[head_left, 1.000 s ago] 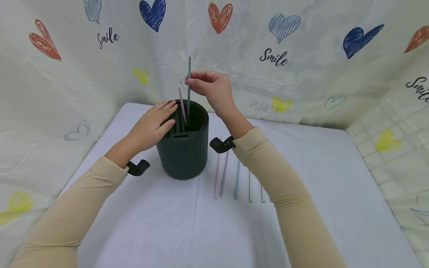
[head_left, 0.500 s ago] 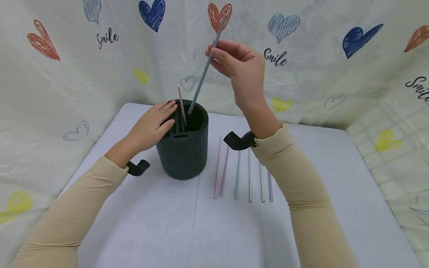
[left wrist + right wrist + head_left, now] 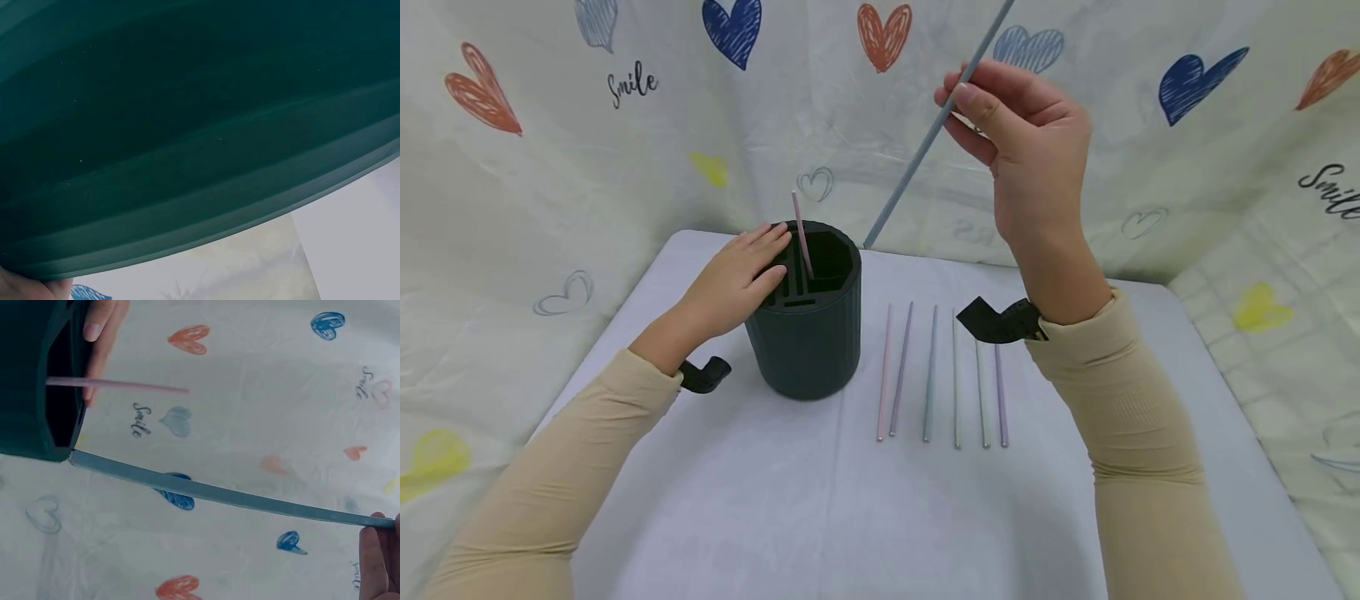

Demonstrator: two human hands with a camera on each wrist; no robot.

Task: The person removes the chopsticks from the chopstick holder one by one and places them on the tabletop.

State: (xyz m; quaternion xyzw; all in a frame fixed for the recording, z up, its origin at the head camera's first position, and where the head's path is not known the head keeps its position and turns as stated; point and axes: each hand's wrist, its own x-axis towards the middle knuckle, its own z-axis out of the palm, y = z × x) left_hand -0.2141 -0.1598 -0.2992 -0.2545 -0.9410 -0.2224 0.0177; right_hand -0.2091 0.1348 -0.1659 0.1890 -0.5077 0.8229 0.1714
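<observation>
My right hand (image 3: 1037, 146) is raised at the upper right, pinching a slender blue-grey stick (image 3: 913, 167) between thumb and fingertips. The stick slants down to the left, its lower end beside the upper right rim of a dark green holder (image 3: 805, 354) with a slotted top. Fairly straight fingers of my left hand (image 3: 726, 283) rest on the holder's left top edge. A pink stick (image 3: 802, 235) stands upright inside the holder. The right wrist view shows the blue-grey stick (image 3: 231, 499) at full length; in the left wrist view, the holder's ribbed wall (image 3: 200, 137) fills most of the frame.
Several thin pastel sticks, among them a pink one (image 3: 884, 371), a blue one (image 3: 930, 375) and a purple one (image 3: 1002, 396), lie in a row right of the holder. They are on a white-covered table (image 3: 775, 500). Behind hangs a heart-printed curtain (image 3: 820, 83).
My right hand has drawn the blue-grey stick up and out of the holder, moving it right and tilting it. My left hand stays on the holder's rim.
</observation>
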